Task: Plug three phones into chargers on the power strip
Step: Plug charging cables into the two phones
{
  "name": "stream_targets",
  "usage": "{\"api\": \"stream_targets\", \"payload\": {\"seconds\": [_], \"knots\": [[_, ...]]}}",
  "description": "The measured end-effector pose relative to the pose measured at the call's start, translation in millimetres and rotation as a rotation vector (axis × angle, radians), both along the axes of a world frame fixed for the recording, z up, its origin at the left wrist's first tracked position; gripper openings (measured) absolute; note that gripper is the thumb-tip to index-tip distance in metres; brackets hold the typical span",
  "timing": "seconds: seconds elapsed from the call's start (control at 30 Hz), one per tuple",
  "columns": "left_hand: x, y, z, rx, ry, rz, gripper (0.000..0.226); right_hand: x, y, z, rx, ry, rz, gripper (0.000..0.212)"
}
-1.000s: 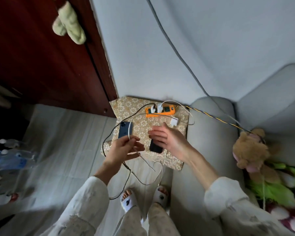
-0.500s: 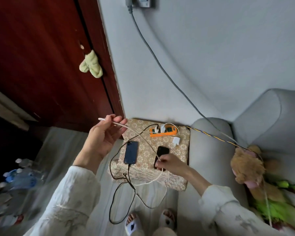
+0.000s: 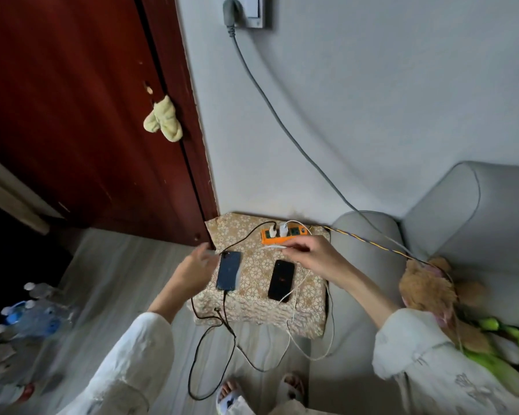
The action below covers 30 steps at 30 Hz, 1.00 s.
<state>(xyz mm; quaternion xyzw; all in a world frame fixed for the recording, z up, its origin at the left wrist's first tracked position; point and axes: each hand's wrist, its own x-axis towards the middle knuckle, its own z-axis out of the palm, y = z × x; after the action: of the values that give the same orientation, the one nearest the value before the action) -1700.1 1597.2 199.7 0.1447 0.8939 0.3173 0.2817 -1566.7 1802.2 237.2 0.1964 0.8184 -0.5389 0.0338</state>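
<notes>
An orange power strip (image 3: pixel 283 234) lies at the back of a floral-patterned stool (image 3: pixel 252 307), with two white chargers plugged in. A blue phone (image 3: pixel 229 270) rests on the left with a black cable (image 3: pixel 226 313) in its bottom end. A black phone (image 3: pixel 281 280) lies to its right with a white cable running by its lower end. My left hand (image 3: pixel 196 268) is beside the blue phone's left edge, fingers apart. My right hand (image 3: pixel 310 255) hovers in front of the strip, pinching a white cable end (image 3: pixel 271 248).
A grey sofa arm (image 3: pixel 369 244) stands right of the stool, with plush toys (image 3: pixel 426 289) on the seat. A grey cord (image 3: pixel 282 121) runs from the wall socket. Cables loop on the floor near my slippered feet (image 3: pixel 231 393). Plastic bottles (image 3: pixel 33 313) lie at left beside a dark red door.
My left hand came down from holding the white cable up high to the blue phone's side. My right hand moved from the black phone toward the strip and now holds the white cable end.
</notes>
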Motion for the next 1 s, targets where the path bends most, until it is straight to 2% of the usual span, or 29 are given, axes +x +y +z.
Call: {"api": "stream_targets", "payload": {"seconds": [0.07,0.13,0.23,0.27,0.33,0.4,0.57,0.6,0.67,0.73,0.87,0.93,1.0], "knots": [[14.1,18.1,12.3,0.196,-0.062,-0.184,0.044,-3.6,-7.0,4.4,0.022,-0.004,0.051,0.014],[27.5,30.1,20.4,0.292,-0.109,-0.339,0.043,-4.7,-10.4,9.6,0.007,0.008,0.057,0.012],[40.2,36.4,25.5,0.381,-0.087,-0.419,0.022,-1.7,-5.7,13.5,-0.034,0.008,0.055,0.016],[42.2,36.2,26.3,0.432,-0.115,-0.392,0.014,0.4,-1.8,13.7,-0.04,0.0,0.07,0.014],[43.3,33.4,25.9,0.541,-0.167,-0.272,0.021,6.0,6.5,9.5,-0.015,-0.053,0.102,0.003],[39.2,27.6,24.4,0.66,-0.197,-0.098,0.026,13.1,15.9,0.4,0.005,-0.117,0.099,0.015],[5.9,6.9,22.1,0.946,-0.223,0.294,0.028,30.9,40.4,-22.5,-0.025,-0.211,-0.086,0.018],[-1.1,2.8,22.6,0.943,-0.194,0.33,0.028,32.9,43.9,-24.8,-0.043,-0.197,-0.129,0.015],[-12.2,-2.7,20.9,0.818,-0.077,0.298,0.023,34.0,47.7,-24.5,-0.064,-0.121,-0.207,0.014],[-19.5,-3.6,19.2,0.603,0.021,0.146,0.012,31.0,45.5,-17.5,-0.068,-0.025,-0.235,0.013],[-10.4,13.1,29.1,0.306,0.02,-0.261,0.029,13.1,30.1,0.9,-0.008,0.102,-0.118,0.014],[6.5,28.8,34.1,0.308,-0.007,-0.4,0.024,2.6,19.2,4.3,0.068,0.124,-0.036,0.013],[22.6,42.4,36.4,0.39,0.008,-0.458,0.006,-4.5,12.0,3.7,0.13,0.131,-0.009,0.013]]}}
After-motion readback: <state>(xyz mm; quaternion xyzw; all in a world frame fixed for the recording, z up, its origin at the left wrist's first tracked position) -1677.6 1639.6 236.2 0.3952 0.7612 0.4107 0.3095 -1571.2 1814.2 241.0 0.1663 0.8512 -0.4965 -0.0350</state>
